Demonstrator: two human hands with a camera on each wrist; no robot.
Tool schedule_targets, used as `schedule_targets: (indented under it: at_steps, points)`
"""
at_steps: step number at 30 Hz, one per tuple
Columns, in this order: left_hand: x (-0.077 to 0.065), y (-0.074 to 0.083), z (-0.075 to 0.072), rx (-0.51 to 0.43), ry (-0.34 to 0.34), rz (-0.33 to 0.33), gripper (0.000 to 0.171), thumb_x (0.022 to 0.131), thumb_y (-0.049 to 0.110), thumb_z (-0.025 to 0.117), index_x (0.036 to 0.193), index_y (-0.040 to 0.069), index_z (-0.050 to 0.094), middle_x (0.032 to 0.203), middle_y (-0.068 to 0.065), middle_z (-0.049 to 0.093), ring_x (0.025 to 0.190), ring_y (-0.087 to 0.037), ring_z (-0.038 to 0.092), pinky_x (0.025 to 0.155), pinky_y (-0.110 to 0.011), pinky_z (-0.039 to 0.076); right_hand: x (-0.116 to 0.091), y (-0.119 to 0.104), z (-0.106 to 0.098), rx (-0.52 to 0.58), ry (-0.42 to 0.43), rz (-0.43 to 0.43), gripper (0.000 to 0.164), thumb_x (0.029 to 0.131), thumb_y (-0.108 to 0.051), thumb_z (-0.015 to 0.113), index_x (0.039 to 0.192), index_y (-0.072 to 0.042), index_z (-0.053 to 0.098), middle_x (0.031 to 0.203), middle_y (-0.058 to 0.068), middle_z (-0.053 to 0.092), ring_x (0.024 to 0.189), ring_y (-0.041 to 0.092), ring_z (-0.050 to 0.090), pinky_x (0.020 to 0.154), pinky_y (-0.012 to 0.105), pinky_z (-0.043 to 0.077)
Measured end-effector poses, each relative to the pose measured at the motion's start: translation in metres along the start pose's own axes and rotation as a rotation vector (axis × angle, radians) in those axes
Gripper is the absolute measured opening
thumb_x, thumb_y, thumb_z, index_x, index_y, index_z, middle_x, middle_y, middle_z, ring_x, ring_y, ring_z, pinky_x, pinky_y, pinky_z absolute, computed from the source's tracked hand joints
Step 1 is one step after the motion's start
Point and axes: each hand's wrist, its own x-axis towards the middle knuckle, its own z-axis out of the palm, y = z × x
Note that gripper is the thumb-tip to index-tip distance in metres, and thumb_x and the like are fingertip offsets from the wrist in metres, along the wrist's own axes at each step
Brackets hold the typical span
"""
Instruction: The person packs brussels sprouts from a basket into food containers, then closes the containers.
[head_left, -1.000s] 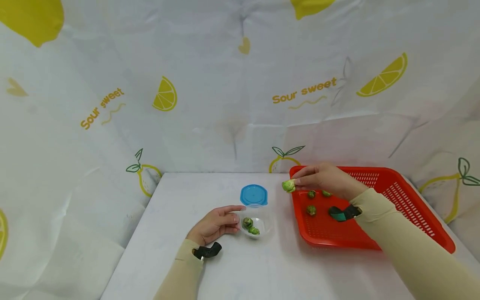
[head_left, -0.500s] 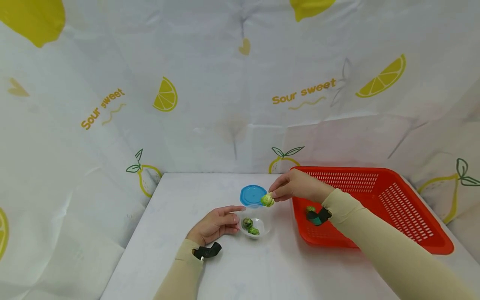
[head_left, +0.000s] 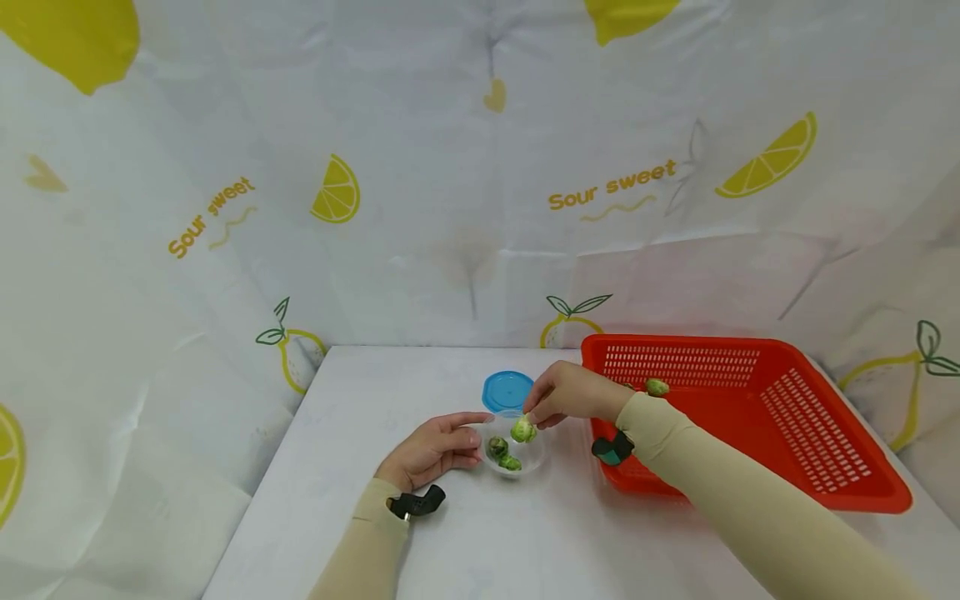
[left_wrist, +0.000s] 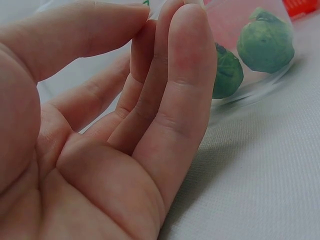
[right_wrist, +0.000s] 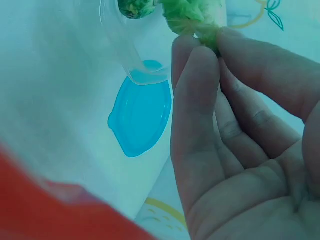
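Note:
In the head view, my right hand (head_left: 573,394) pinches a pale green Brussels sprout (head_left: 522,429) between thumb and fingertips, over a small clear plastic container (head_left: 534,460). The right wrist view shows this held sprout (right_wrist: 192,14) at the tips of the fingers. Two darker Brussels sprouts (head_left: 498,447) lie inside the container; in the left wrist view a sprout (left_wrist: 265,42) shows through its clear wall. My left hand (head_left: 433,448) holds the container at its left side, with thumb and fingertips at the rim.
A blue lid (head_left: 507,392) lies flat just behind the container. To the right stands a red perforated basket (head_left: 750,417) with Brussels sprouts (head_left: 657,387) in it, partly hidden by my right arm. A lemon-printed cloth (head_left: 450,208) hangs behind the white table (head_left: 465,542).
My right hand has carried the sprout left and down, from the basket's left edge to over the container. My left hand has stayed at the container.

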Motion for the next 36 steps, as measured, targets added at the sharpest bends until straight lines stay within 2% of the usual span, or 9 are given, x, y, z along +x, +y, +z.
schedule_targets:
  at_steps: [5, 9, 14, 19, 24, 31, 36]
  points:
    - [0.000, 0.000, 0.001, -0.007, 0.011, -0.004, 0.056, 0.106, 0.011, 0.067, 0.159, 0.003, 0.051, 0.101, 0.001, 0.069, 0.089, -0.012, 0.074, 0.088, -0.026, 0.064, 0.002, -0.003, 0.003, -0.037, -0.003, 0.022, 0.008, 0.098, -0.012, 0.079, 0.103, -0.006, 0.083, 0.096, 0.005, 0.081, 0.087, 0.019, 0.080, 0.087, 0.034, 0.068]
    - [0.001, 0.002, 0.004, -0.017, 0.014, -0.014, 0.057, 0.105, 0.010, 0.069, 0.159, 0.002, 0.050, 0.100, 0.001, 0.069, 0.089, -0.012, 0.074, 0.087, -0.026, 0.065, 0.001, -0.002, 0.002, -0.060, 0.002, 0.038, 0.013, 0.099, -0.011, 0.078, 0.109, -0.003, 0.083, 0.097, 0.004, 0.080, 0.089, 0.019, 0.079, 0.088, 0.034, 0.067]
    - [0.002, 0.002, 0.005, -0.020, 0.013, -0.022, 0.058, 0.105, 0.010, 0.068, 0.160, 0.002, 0.049, 0.100, 0.001, 0.069, 0.088, -0.012, 0.074, 0.087, -0.026, 0.064, -0.006, 0.001, -0.007, -0.061, 0.023, 0.003, 0.017, 0.101, -0.012, 0.076, 0.113, -0.004, 0.082, 0.105, 0.008, 0.081, 0.094, 0.021, 0.079, 0.093, 0.038, 0.067]
    - [0.001, 0.002, 0.005, -0.013, 0.027, -0.028, 0.055, 0.106, 0.010, 0.068, 0.158, 0.004, 0.052, 0.101, 0.000, 0.070, 0.088, -0.012, 0.074, 0.088, -0.026, 0.065, -0.014, 0.003, -0.022, -0.056, 0.059, -0.030, 0.015, 0.101, -0.021, 0.076, 0.112, -0.013, 0.082, 0.109, 0.006, 0.081, 0.096, 0.018, 0.077, 0.098, 0.041, 0.065]
    - [0.001, 0.002, 0.005, -0.018, 0.049, -0.033, 0.053, 0.106, 0.010, 0.069, 0.157, 0.006, 0.055, 0.100, -0.001, 0.069, 0.088, -0.013, 0.075, 0.088, -0.027, 0.065, -0.025, 0.008, -0.042, -0.056, 0.116, -0.026, 0.019, 0.101, -0.029, 0.077, 0.117, -0.019, 0.082, 0.114, 0.001, 0.079, 0.104, 0.019, 0.076, 0.101, 0.043, 0.063]
    - [0.000, 0.001, 0.004, -0.031, 0.060, -0.038, 0.052, 0.106, 0.008, 0.067, 0.157, 0.007, 0.054, 0.099, -0.001, 0.069, 0.087, -0.014, 0.076, 0.088, -0.027, 0.065, -0.048, 0.029, -0.071, 0.037, 0.156, -0.025, 0.034, 0.101, -0.034, 0.077, 0.130, -0.015, 0.077, 0.133, 0.007, 0.074, 0.121, 0.026, 0.075, 0.109, 0.047, 0.059]
    - [0.000, 0.001, 0.004, -0.030, 0.061, -0.037, 0.052, 0.107, 0.008, 0.067, 0.157, 0.007, 0.055, 0.099, -0.001, 0.069, 0.087, -0.014, 0.075, 0.088, -0.026, 0.065, -0.064, 0.051, -0.087, 0.015, 0.189, 0.011, 0.039, 0.102, -0.038, 0.076, 0.134, -0.017, 0.076, 0.129, 0.003, 0.078, 0.118, 0.021, 0.073, 0.108, 0.046, 0.059]
